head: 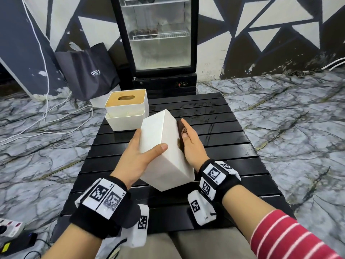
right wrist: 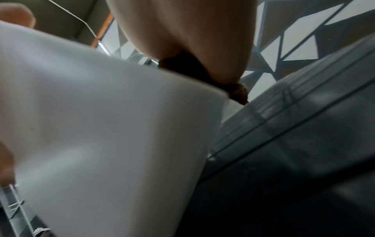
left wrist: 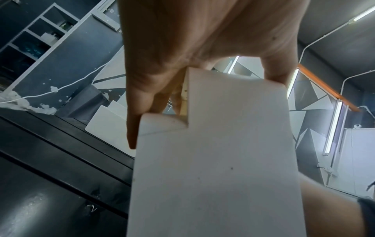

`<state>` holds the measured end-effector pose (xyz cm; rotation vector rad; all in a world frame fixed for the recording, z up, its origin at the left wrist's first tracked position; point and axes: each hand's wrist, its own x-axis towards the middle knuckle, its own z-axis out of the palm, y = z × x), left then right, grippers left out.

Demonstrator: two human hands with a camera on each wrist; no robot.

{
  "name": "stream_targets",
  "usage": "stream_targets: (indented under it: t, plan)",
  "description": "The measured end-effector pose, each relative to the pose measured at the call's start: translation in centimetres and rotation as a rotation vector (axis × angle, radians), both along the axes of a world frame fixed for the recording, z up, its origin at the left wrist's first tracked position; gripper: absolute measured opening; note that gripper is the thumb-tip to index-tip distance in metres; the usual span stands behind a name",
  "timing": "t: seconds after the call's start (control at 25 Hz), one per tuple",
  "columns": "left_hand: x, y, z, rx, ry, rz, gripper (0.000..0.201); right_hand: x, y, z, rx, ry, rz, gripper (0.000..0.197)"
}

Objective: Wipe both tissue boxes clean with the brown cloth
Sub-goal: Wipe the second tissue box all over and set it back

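Note:
My left hand (head: 141, 156) grips a white tissue box (head: 164, 146) and holds it tilted above the black slatted table (head: 214, 128), thumb across the upper face and fingers on the far left side. My right hand (head: 190, 143) holds the brown cloth (head: 180, 128) against the box's right side, fingers straight, thumb folded over the cloth. The left wrist view shows the box (left wrist: 213, 160) with fingers (left wrist: 142, 99) along its notched edge. In the blurred right wrist view, the cloth (right wrist: 186, 67) sits between palm and box (right wrist: 101, 128). A second white tissue box with a wooden lid (head: 127, 109) stands at the table's back left.
A glass-door fridge (head: 158, 43) stands behind the table, with a dark tote bag (head: 89, 71) leaning at its left. White cables (head: 46, 109) trail over the marble floor on the left. A power strip (head: 9, 228) lies at the lower left.

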<state>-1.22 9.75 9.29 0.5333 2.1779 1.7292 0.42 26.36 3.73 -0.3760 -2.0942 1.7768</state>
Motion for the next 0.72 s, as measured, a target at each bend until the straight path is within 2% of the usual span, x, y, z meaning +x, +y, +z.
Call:
stream_targets:
  t: [0.16, 0.32, 0.48, 0.64, 0.72]
  plan:
    - [0.1, 0.0, -0.1, -0.004, 0.004, 0.021, 0.059, 2.0, -0.6, -1.5, -0.025, -0.025, -0.061, 0.044]
    - [0.1, 0.0, -0.3, 0.005, -0.004, 0.028, 0.074, 3.5, -2.2, -1.2, -0.071, 0.039, -0.046, 0.043]
    - [0.1, 0.0, -0.3, 0.002, 0.012, 0.037, 0.063, 3.9, -3.2, -0.1, -0.093, 0.075, -0.011, 0.043]
    - [0.3, 0.2, -0.1, -0.027, 0.039, 0.032, 0.058, 4.1, -4.4, 1.5, -0.089, 0.183, 0.036, 0.042]
    - [0.2, 0.2, -0.1, -0.026, 0.059, 0.016, 0.062, 3.4, -5.1, 2.2, -0.080, 0.239, 0.054, 0.040]
